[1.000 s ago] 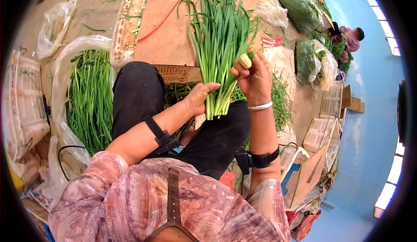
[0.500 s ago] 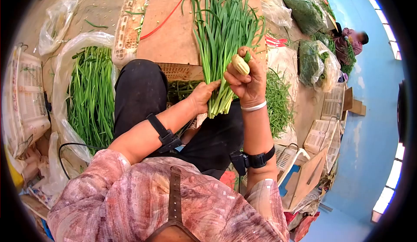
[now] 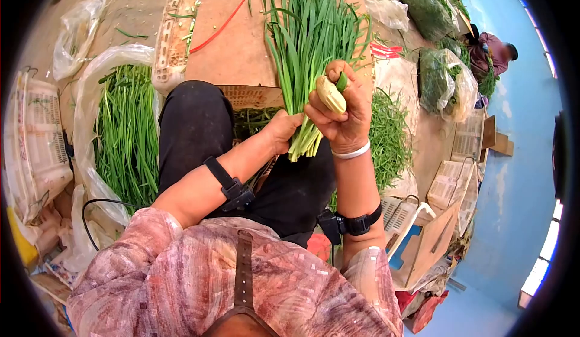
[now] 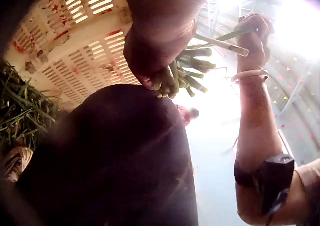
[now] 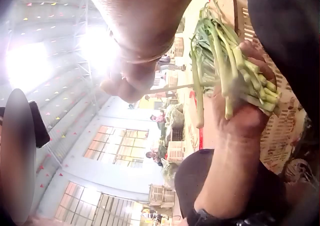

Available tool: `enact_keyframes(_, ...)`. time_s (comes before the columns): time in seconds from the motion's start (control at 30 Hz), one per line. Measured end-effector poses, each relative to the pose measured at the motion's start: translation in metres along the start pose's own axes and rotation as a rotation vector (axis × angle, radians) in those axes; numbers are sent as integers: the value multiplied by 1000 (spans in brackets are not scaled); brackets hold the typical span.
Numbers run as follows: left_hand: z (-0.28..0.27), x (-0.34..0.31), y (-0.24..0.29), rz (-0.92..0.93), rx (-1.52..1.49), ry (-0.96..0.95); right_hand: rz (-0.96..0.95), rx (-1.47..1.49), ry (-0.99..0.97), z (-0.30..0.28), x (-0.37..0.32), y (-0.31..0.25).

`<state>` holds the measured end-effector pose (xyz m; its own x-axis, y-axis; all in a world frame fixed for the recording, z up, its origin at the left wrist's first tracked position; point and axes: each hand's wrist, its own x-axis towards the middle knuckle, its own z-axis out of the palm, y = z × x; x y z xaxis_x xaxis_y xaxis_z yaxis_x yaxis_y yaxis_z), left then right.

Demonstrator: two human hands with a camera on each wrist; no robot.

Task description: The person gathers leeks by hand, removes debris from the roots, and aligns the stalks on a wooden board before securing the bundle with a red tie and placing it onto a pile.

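My left hand [image 3: 283, 130] grips the lower stems of a bunch of garlic chives [image 3: 308, 41], whose long flat leaves fan out over the board. The pale stem ends [image 4: 192, 68] stick out below the hand in the left wrist view. Just right of the stems is my raised right hand [image 3: 351, 116], fingers curled and pinching a green leaf [image 3: 342, 82]. In the right wrist view a thin stalk [image 5: 175, 88] runs from this hand toward the bunch. A pale, ridged cover [image 3: 330, 95] sits over one right finger.
A plastic-lined container [image 3: 84, 107] of green stalks stands at the left. The board [image 3: 223, 65] in front carries a red strap [image 3: 226, 29]. Loose greens [image 3: 389, 137] lie at the right, with filled plastic bags [image 3: 438, 83] beyond. Another person [image 3: 498, 53] sits by the blue wall.
My right hand has come nearer the head camera and slightly left, turning so the finger cover shows more fully. The left hand keeps its grip on the bunch.
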<state>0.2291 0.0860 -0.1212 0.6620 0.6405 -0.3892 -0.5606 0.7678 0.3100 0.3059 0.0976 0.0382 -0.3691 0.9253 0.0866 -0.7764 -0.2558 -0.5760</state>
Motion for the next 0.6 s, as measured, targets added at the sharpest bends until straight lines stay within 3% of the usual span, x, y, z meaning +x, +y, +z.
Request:
enact_keyframes(0.13,-6,4,-3,14,42,1,-32,-76,12,13,2,-6)
enact_keyframes(0.27,-9,8,-7,87,84,21,-82,-97,-95,23,3,-13)
enact_keyframes(0.33,10,-24,18,-109,92,-4,-246,-402,136,31,0,-29)
enact_keyframes(0.4,17,-28,22,-88,127,27,-355,-368,137,17,-7,-65)
enact_keyframes(0.47,12,-24,24,-152,-100,-239,-413,-316,114,2,-23,-97)
enact_keyframes(0.6,20,-28,26,-129,-164,-316,-403,-117,112,7,-35,-89)
